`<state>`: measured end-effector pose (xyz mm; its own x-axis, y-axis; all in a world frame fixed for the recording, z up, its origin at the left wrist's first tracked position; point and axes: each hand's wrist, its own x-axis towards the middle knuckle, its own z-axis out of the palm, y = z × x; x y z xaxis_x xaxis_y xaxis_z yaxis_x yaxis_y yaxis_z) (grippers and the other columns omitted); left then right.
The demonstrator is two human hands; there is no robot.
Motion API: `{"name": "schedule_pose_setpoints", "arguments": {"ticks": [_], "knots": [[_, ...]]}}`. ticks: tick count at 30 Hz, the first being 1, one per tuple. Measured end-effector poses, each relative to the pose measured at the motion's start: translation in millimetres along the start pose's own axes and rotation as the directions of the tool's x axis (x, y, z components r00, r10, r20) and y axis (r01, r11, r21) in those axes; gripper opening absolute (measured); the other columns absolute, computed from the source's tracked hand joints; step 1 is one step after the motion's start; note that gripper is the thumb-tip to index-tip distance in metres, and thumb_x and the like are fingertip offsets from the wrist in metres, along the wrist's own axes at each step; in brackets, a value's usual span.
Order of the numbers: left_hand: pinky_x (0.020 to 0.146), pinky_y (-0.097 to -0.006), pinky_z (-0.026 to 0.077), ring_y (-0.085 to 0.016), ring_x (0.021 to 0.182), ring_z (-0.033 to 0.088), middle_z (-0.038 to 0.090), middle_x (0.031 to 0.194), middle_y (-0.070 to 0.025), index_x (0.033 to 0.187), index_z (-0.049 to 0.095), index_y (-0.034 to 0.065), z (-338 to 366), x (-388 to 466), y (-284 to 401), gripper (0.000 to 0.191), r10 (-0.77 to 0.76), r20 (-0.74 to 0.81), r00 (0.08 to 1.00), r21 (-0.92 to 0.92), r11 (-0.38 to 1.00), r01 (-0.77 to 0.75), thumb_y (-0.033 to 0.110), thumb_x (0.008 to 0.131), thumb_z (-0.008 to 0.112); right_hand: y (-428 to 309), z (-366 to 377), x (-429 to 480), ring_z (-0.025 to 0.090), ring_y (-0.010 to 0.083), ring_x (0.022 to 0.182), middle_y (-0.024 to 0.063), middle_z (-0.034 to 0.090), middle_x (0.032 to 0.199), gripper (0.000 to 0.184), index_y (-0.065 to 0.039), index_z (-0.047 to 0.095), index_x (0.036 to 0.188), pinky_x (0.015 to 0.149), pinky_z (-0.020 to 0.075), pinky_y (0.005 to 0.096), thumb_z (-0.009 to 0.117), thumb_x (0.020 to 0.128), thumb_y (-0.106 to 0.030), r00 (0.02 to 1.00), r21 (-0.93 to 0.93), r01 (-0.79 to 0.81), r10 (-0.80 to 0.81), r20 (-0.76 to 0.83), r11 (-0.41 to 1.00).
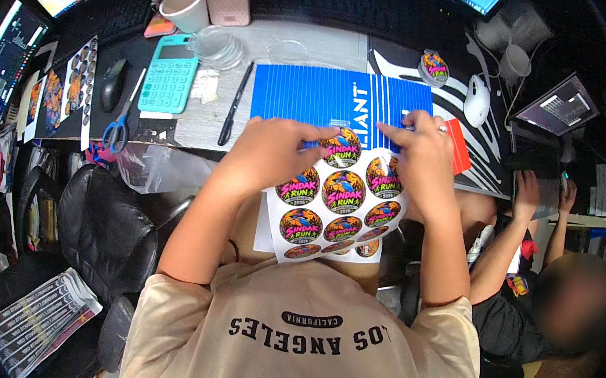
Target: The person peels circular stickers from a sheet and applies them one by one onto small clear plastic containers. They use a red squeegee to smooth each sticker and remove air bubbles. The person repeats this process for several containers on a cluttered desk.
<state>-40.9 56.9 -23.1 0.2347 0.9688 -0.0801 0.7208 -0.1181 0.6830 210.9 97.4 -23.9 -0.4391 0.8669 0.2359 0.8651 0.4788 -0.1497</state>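
Note:
A white sheet of round printed stickers (343,191) droops over the desk's front edge toward my lap. My left hand (285,145) has its thumb and index finger on the left edge of a round sticker (345,148) at the sheet's top; whether it is loose from the sheet cannot be told. A small clear strip (339,123) shows just above that sticker. My right hand (422,157), with a ring on one finger, overlaps the sheet's right side. Its index fingertip reaches over a blue printed package (302,92) lying beneath; its thumb is hidden.
Left on the desk are a pen (236,104), turquoise calculator (167,74), blue-handled scissors (115,133), stacked clear discs (218,46) and a white cup (184,8). A sticker-topped round piece (433,68) and white mouse (477,102) lie right. Another person's hand (526,190) is beyond.

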Motion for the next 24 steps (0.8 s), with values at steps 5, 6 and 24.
{"name": "schedule_pose_setpoints", "arguments": {"ticks": [5, 6, 24], "knots": [[0.073, -0.0439, 0.054, -0.037, 0.078, 0.069, 0.07, 0.09, -0.0211, 0.123, 0.071, 0.0206, 2.8, -7.3, -0.1, 0.033, 0.056, -0.051, 0.997, 0.118, 0.992, -0.05, 0.026, 0.091, 0.066, 55.0, -2.8, -14.6, 0.062, 0.0383, 0.102, 0.0208, 0.065, 0.111, 0.043, -0.008, 0.064, 0.13, 0.09, 0.0497, 0.0465, 0.068, 0.088, -0.019, 0.94, -0.146, -0.33, 0.309, -0.145, 0.933], [0.073, -0.0437, 0.054, -0.037, 0.078, 0.069, 0.071, 0.09, -0.0207, 0.123, 0.071, 0.0206, 2.6, -10.0, 0.1, 0.033, 0.035, -0.058, 0.998, 0.116, 0.993, -0.028, 0.026, 0.091, 0.065, 64.1, -0.5, -18.8, 0.062, 0.0397, 0.104, 0.0221, 0.064, 0.114, 0.047, -0.006, 0.063, 0.131, 0.092, 0.0494, 0.047, 0.071, 0.087, -0.02, 0.918, -0.107, -0.396, 0.391, -0.058, 0.912], [0.098, -0.0449, 0.046, -0.035, 0.117, 0.056, 0.06, 0.13, -0.0114, 0.091, 0.08, 0.0129, -36.7, 24.6, -21.7, 0.016, 0.339, 0.062, 0.939, 0.383, 0.86, -0.336, 0.019, 0.076, 0.079, 107.4, 19.7, -34.9, 0.064, 0.0368, 0.102, 0.0183, 0.067, 0.112, 0.057, -0.006, 0.068, 0.121, 0.093, 0.0493, 0.044, 0.087, 0.068, -0.016, 0.924, 0.192, -0.364, 0.379, -0.047, 0.911]]}}
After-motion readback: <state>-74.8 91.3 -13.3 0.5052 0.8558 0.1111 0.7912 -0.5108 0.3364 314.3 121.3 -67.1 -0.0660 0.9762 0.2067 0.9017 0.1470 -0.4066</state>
